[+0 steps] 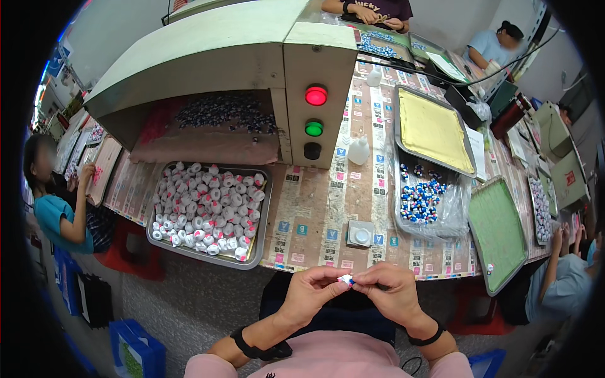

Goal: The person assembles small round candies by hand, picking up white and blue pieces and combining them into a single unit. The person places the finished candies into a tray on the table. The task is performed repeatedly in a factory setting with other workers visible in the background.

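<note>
Just off the table's near edge, my left hand (309,295) and my right hand (392,291) meet fingertip to fingertip. Between the left thumb and finger is a small white piece (344,278) with pink on it. My right fingertips pinch a small blue piece (351,283) right against it; whether the two are joined I cannot tell. To the left, a metal tray (268,220) is heaped with rounded white pieces (208,205) marked in pink. On the right, small blue, white and red pieces (422,200) lie on clear plastic in another tray (398,208).
A metal machine (318,63) with red and green lights stands behind the white pieces, dark blue parts (227,113) in its opening. On the table are a small white-topped box (360,234), a white bottle (358,151), a yellow-lined tray (435,129) and a green tray (498,233). Other people sit around.
</note>
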Motion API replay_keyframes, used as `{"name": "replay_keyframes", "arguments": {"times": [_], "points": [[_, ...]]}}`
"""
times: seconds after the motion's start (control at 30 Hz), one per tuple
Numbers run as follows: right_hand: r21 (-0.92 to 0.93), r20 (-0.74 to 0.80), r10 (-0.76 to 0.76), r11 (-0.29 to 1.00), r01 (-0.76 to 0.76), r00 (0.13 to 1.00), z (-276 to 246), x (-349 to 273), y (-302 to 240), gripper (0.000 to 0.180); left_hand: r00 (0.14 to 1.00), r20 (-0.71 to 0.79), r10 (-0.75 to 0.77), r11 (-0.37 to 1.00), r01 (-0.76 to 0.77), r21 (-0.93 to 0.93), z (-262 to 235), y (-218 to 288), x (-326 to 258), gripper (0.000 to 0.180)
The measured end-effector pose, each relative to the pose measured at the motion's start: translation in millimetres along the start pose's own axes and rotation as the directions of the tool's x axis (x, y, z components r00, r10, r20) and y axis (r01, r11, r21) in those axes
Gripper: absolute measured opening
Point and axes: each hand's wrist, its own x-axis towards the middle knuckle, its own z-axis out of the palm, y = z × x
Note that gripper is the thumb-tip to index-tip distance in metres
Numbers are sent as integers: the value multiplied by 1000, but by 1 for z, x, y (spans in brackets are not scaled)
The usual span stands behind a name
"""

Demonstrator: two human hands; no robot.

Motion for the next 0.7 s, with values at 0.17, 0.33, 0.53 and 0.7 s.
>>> {"name": "replay_keyframes", "arguments": {"times": [0.17, 0.33, 0.53, 0.7], "points": [[8, 16, -20, 1000, 20, 1000, -8, -3, 3, 16, 999, -19, -49, 993, 51, 104, 4, -3, 2, 25], [145, 44, -52, 988, 45, 998, -35, -11, -3, 15, 996, 75, -46, 996, 39, 86, 14, -9, 6, 35], [-284, -666, -20, 931, -229, 746, -139, -32, 7, 10, 979, 11, 204, 905, -193, 380, -9, 28, -8, 36], [-382, -850, -58, 751, -538, 523, -232, -85, 67, 15, 860, -170, 482, 492, -105, 864, -62, 74, -20, 32]]}}
